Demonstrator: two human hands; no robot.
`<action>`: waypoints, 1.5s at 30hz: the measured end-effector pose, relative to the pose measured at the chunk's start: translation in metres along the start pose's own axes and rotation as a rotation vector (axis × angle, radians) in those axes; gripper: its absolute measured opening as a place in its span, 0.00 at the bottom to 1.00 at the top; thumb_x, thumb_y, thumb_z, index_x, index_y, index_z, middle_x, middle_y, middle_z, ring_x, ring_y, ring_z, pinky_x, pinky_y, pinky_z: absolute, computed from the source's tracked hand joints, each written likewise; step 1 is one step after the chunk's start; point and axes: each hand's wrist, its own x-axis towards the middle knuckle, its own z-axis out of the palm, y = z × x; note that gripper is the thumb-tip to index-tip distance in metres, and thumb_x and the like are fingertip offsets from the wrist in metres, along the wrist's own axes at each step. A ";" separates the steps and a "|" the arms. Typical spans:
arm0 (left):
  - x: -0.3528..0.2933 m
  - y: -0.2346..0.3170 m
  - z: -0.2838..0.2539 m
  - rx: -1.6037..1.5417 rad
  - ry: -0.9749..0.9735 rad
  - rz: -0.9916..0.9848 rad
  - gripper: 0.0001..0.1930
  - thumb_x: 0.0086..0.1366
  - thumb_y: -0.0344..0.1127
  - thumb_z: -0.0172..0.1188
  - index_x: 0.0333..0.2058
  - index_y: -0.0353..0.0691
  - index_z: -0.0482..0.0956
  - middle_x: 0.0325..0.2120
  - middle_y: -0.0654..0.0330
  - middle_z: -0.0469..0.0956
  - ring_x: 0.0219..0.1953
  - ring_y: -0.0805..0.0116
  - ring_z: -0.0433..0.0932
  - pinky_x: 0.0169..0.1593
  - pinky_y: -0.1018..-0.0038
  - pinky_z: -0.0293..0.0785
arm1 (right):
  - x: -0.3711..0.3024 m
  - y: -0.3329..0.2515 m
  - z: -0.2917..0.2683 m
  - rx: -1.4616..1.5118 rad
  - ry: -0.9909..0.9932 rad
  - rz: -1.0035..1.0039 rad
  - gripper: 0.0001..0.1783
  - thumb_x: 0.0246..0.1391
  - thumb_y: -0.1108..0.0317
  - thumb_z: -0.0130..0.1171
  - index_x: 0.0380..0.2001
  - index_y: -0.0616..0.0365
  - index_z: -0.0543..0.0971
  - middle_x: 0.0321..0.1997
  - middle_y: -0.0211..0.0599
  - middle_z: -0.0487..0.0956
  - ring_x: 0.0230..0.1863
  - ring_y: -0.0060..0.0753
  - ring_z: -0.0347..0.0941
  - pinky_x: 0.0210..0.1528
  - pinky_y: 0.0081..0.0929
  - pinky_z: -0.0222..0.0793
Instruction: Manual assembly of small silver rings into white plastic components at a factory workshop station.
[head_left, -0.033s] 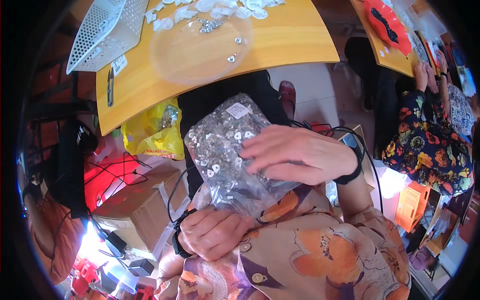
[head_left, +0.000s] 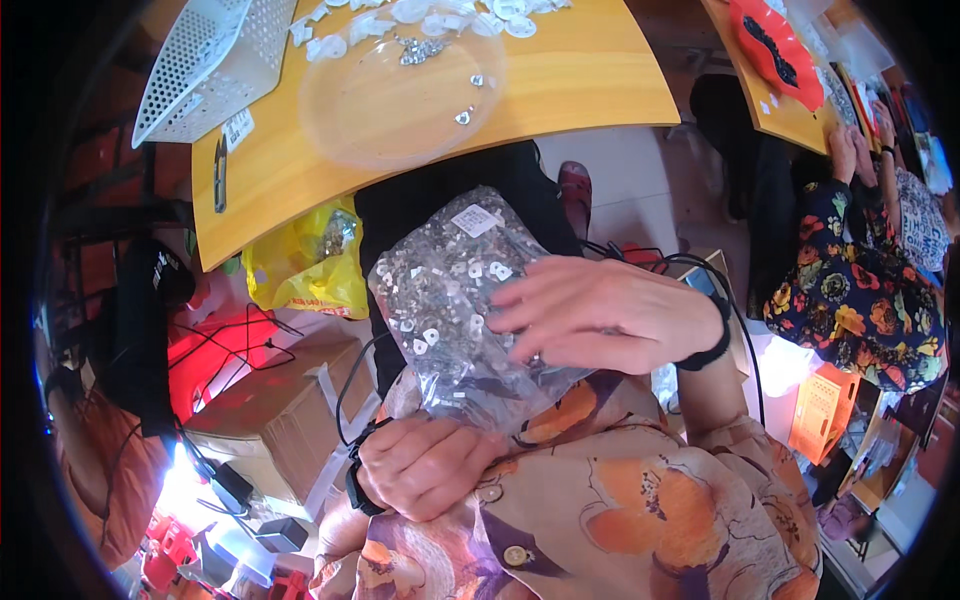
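Note:
A clear plastic bag (head_left: 450, 290) full of small shiny metal pieces lies on my lap, a white label (head_left: 475, 221) near its far end. Curled into a closed grip, my left hand (head_left: 425, 467) holds the bag's loose near edge against my shirt. Over the bag's right side is my right hand (head_left: 610, 315), its fingers stretched out and slightly blurred. Whether those fingertips touch the plastic, I cannot tell.
Ahead is a wooden table (head_left: 570, 95) with a clear round tray (head_left: 350, 130), metal pieces (head_left: 420, 50), a white perforated basket (head_left: 215, 70) and a cutter (head_left: 220, 175). A yellow bag (head_left: 305, 265) and cardboard box (head_left: 270, 430) are at left. Another person's sleeve (head_left: 850, 280) shows right.
My right hand has shifted slightly to the right over the bag. The left hand and the bag stay where they were.

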 end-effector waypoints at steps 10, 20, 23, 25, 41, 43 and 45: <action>0.023 -0.022 -0.029 0.074 0.419 -0.308 0.09 0.42 0.31 0.67 0.25 0.41 0.78 0.20 0.63 0.74 0.19 0.68 0.73 0.24 0.75 0.67 | 0.016 -0.039 -0.005 -0.140 0.285 -0.133 0.10 0.41 0.75 0.63 0.31 0.59 0.79 0.32 0.38 0.79 0.35 0.45 0.74 0.37 0.34 0.71; -0.022 -0.237 -0.078 0.534 0.414 -1.033 0.18 0.58 0.45 0.62 0.38 0.34 0.75 0.32 0.53 0.75 0.35 0.61 0.73 0.40 0.69 0.70 | 0.031 -0.034 0.014 0.028 0.225 -0.083 0.07 0.48 0.73 0.62 0.33 0.57 0.80 0.28 0.35 0.79 0.28 0.36 0.75 0.29 0.27 0.70; -0.027 -0.254 -0.068 0.645 0.110 -1.153 0.20 0.55 0.46 0.63 0.38 0.36 0.75 0.37 0.50 0.75 0.42 0.51 0.73 0.44 0.61 0.71 | 0.031 -0.038 0.010 0.054 0.257 0.018 0.06 0.47 0.75 0.63 0.31 0.58 0.82 0.24 0.32 0.80 0.26 0.30 0.75 0.28 0.23 0.69; -0.028 -0.259 -0.056 0.696 0.146 -1.154 0.16 0.56 0.44 0.62 0.34 0.37 0.75 0.33 0.51 0.76 0.38 0.49 0.75 0.41 0.58 0.71 | 0.031 -0.038 0.008 0.096 0.257 0.093 0.05 0.47 0.75 0.63 0.31 0.59 0.81 0.24 0.32 0.79 0.26 0.29 0.75 0.28 0.23 0.69; 0.067 -0.052 -0.011 -0.887 0.185 -0.922 0.31 0.54 0.19 0.62 0.56 0.36 0.59 0.31 0.63 0.75 0.31 0.80 0.74 0.35 0.85 0.68 | 0.060 -0.029 0.008 0.666 0.395 0.227 0.16 0.60 0.67 0.53 0.47 0.66 0.73 0.38 0.36 0.78 0.39 0.19 0.72 0.43 0.20 0.69; 0.083 -0.038 0.000 -0.792 0.168 -0.868 0.32 0.54 0.20 0.62 0.56 0.35 0.59 0.34 0.60 0.76 0.33 0.78 0.75 0.36 0.84 0.70 | 0.056 -0.033 0.003 0.806 0.341 0.182 0.16 0.63 0.64 0.47 0.45 0.66 0.74 0.38 0.34 0.78 0.40 0.20 0.71 0.47 0.20 0.67; 0.095 -0.028 0.004 -0.623 0.169 -0.775 0.35 0.51 0.23 0.67 0.56 0.32 0.59 0.42 0.51 0.75 0.39 0.67 0.77 0.39 0.77 0.73 | 0.045 -0.032 0.002 0.811 0.502 0.205 0.16 0.64 0.63 0.46 0.44 0.65 0.75 0.38 0.34 0.78 0.40 0.20 0.72 0.46 0.20 0.67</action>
